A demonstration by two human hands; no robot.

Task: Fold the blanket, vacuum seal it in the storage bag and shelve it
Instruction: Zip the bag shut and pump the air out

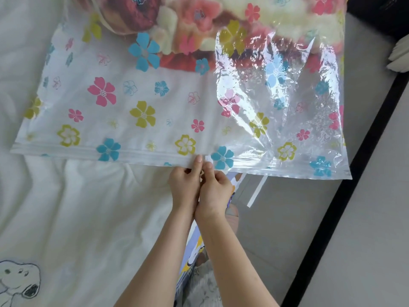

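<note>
Head view: left hand [184, 185] and right hand [213, 187] are pinching the clear flower-printed plastic storage bag [143, 120]'s zip strip [66, 149] at 6 o'clock, fingers clenched, pressing it closed.

- Storage bag [141, 120]: clear plastic, printed all over with pink, blue and yellow-green flowers.
- Blanket [177, 16] inside the bag: red, pink and cream blooms.
- Bed [66, 207] under the bag: white, with a line-drawn cartoon dog [20, 282].
- Floor [365, 218] beside the bag: grey, with a black strip.

A home bedroom is being shown: a bed [66, 207] is being covered by white cartoon-dog bedding, beside grey floor [276, 240].
</note>
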